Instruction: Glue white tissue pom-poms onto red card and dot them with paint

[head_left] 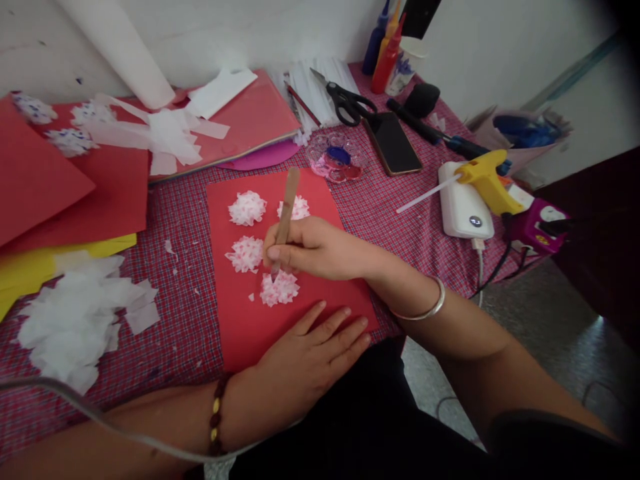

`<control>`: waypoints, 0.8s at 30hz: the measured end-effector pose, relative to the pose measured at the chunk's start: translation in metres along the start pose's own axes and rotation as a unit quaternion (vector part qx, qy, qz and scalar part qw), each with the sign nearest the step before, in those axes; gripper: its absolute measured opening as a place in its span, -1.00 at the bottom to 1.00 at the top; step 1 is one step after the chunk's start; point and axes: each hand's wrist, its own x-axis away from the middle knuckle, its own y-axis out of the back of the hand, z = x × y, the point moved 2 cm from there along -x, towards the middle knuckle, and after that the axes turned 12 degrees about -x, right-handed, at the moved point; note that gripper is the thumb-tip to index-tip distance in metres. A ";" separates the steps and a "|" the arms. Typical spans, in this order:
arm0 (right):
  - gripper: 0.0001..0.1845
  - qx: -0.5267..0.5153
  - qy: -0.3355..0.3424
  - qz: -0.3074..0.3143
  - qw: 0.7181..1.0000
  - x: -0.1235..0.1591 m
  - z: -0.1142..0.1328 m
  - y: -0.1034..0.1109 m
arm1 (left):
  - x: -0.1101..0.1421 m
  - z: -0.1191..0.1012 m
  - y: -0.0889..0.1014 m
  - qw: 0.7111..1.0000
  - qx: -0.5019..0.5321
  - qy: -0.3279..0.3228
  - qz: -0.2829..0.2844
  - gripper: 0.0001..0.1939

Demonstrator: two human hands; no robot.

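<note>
My right hand grips a flat wooden paintbrush, its tip down on a white tissue-paper flower dotted with pink. That flower is stuck or laid on a red sheet of paper, along with several similar ones, among them a flower at the upper left and another below it. Part of the upper right flower is behind the brush and hand. Flat across the sheet's lower edge rests my left hand, fingers stretched out and holding nothing.
A clear palette with blue and red paint stands behind the sheet, near a phone and black scissors. Torn white tissue is piled at left. A yellow glue gun lies on a white power bank at right.
</note>
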 end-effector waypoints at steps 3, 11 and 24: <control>-0.81 -0.027 0.003 -0.025 0.999 0.000 -0.001 0.000 | 0.000 0.000 0.000 1.000 0.006 -0.001 0.003 -0.38; -0.83 0.194 -0.065 0.013 0.979 -0.005 -0.008 -0.012 | 0.001 -0.001 -0.005 1.000 0.000 0.001 -0.011 -0.36; -0.81 0.194 -0.077 0.039 0.977 -0.003 -0.002 -0.014 | 0.001 -0.002 -0.002 1.000 -0.014 0.002 -0.019 -0.36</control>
